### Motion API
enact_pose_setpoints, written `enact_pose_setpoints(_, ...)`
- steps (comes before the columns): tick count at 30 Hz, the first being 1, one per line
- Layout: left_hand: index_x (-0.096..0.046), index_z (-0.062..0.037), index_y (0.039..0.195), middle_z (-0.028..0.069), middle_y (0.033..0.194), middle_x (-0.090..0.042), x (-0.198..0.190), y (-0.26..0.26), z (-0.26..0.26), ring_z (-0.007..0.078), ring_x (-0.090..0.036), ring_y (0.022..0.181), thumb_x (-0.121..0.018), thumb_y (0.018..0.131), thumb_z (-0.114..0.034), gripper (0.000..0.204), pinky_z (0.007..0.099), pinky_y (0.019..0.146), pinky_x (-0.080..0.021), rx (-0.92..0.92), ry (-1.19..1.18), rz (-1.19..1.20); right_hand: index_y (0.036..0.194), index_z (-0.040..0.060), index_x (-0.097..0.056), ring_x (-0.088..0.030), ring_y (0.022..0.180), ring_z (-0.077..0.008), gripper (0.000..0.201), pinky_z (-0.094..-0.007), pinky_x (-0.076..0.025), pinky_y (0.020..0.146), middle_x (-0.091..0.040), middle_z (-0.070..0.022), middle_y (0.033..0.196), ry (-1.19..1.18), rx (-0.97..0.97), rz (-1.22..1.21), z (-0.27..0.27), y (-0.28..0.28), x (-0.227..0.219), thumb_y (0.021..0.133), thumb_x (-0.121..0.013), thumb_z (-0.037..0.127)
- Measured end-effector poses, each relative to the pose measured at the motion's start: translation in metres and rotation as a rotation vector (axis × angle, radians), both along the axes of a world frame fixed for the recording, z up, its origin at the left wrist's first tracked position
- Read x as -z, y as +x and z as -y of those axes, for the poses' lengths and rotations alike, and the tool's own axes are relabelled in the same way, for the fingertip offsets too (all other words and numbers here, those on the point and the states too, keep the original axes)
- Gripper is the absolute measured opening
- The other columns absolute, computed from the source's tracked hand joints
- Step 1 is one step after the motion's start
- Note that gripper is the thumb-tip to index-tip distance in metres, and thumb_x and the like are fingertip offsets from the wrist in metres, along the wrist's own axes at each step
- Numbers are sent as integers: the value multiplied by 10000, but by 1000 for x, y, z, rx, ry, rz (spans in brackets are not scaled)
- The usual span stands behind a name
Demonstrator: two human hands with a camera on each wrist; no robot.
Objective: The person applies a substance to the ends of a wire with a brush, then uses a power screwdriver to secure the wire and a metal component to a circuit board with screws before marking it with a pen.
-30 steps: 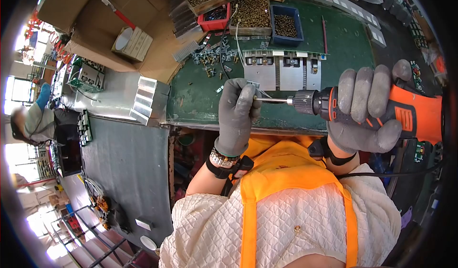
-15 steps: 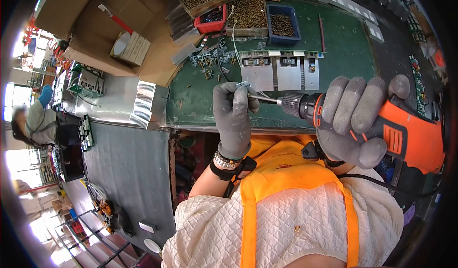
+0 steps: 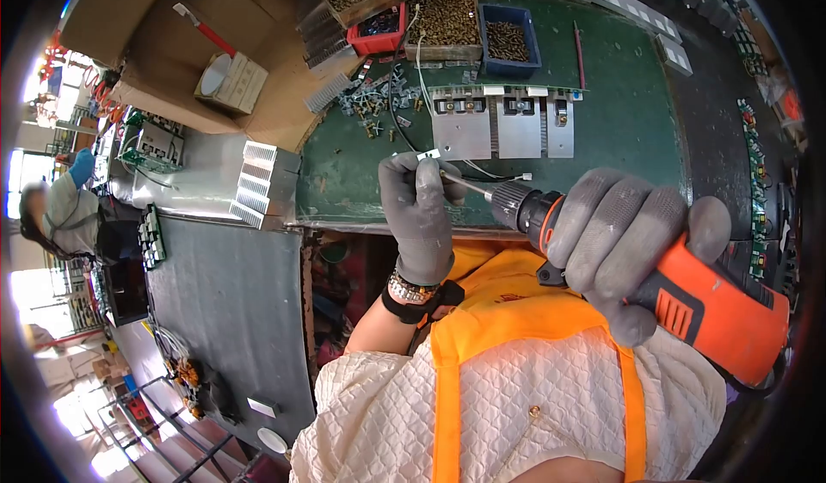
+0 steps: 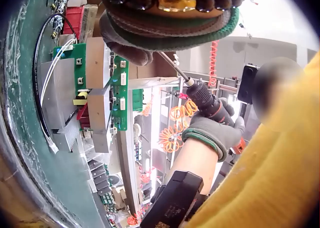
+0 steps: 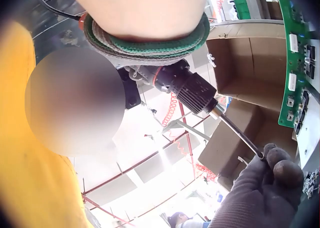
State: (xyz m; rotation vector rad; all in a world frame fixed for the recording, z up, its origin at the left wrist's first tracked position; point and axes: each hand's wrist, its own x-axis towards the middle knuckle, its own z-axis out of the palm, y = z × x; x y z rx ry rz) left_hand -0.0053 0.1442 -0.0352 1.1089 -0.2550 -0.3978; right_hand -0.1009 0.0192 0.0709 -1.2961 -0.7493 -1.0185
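My gloved right hand (image 3: 615, 233) grips an orange and black power drill (image 3: 718, 315), its fingers wrapped round the body behind the chuck. From the chuck a long thin bit (image 3: 470, 184) points at the left hand, its tip right at the fingertips. My gloved left hand (image 3: 419, 216) pinches a small shiny metal clip (image 3: 428, 153) between thumb and fingers; most of the clip is hidden by the glove. In the right wrist view the bit (image 5: 241, 134) meets the left fingertips. Beyond the hands lies a circuit board with silver heat sinks (image 3: 465, 137) and white wires.
Loose clips and screws (image 3: 379, 100) lie scattered on the green tabletop (image 3: 344, 195). Behind them stand a red bin (image 3: 376, 43), a blue bin (image 3: 533, 53) and boxes of brass screws. A cardboard box (image 3: 159, 70) and a finned heat sink (image 3: 255, 186) are at the left.
The drill has swung, its rear end coming down toward the body and its chuck shifting left. The left hand has moved slightly left, still pinching the clip with the bit at its fingertips.
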Motion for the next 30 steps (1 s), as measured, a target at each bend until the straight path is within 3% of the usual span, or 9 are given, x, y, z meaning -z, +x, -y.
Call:
enact_pose_setpoints(4, -457, -36, 1020, 73, 787, -611, -5, 1, -2, 107, -564, 624, -528, 998, -148, 134, 231, 596, -463, 26, 47, 70, 1332, 82, -389, -564, 498, -131, 636, -265, -494, 476, -603, -12, 725, -65, -31, -16, 5, 1, -1, 840, -776, 192)
enact_pose_setpoints(6, -459, -35, 1018, 70, 782, -606, -10, -1, -1, 107, -560, 621, -535, 996, -150, 140, 233, 595, -461, 30, 54, 77, 1385, 72, -364, -561, 507, -126, 694, -275, -479, 475, -604, -14, 738, 102, -63, -40, -1, 5, 7, 841, -777, 196)
enact_pose_setpoints(8, -462, -30, 1007, 73, 778, -598, -11, -7, 0, 110, -552, 619, -541, 990, -142, 138, 238, 594, -462, 77, 19, 195, 1425, 71, -338, -565, 529, -121, 745, -279, -471, 485, -599, -11, 736, 108, -47, -16, -1, 9, 13, 839, -781, 200)
enact_pose_setpoints(13, -481, -37, 1033, 62, 788, -590, -6, 5, -1, 126, -548, 626, -531, 991, -154, 134, 251, 578, -458, 94, -22, -101, 1417, 68, -345, -572, 525, -114, 745, -261, -490, 498, -598, -7, 732, 52, -62, -22, 4, 2, 6, 832, -788, 199)
enact_pose_setpoints(22, -484, -39, 1028, 74, 783, -612, -6, 6, -2, 112, -552, 577, -524, 1004, -163, 133, 240, 532, -463, 169, -119, -218, 1374, 36, -372, -561, 550, -78, 699, -228, -498, 524, -556, 12, 743, 97, 58, 31, 3, -3, 1, 845, -773, 254)
enact_pose_setpoints(30, -488, -37, 1033, 78, 787, -621, -5, 2, 1, 113, -560, 577, -518, 1004, -147, 117, 240, 530, -469, 154, -108, -224, 1369, 39, -385, -557, 540, -85, 691, -235, -502, 525, -553, 13, 721, 15, 21, 11, 12, -5, -5, 838, -777, 243)
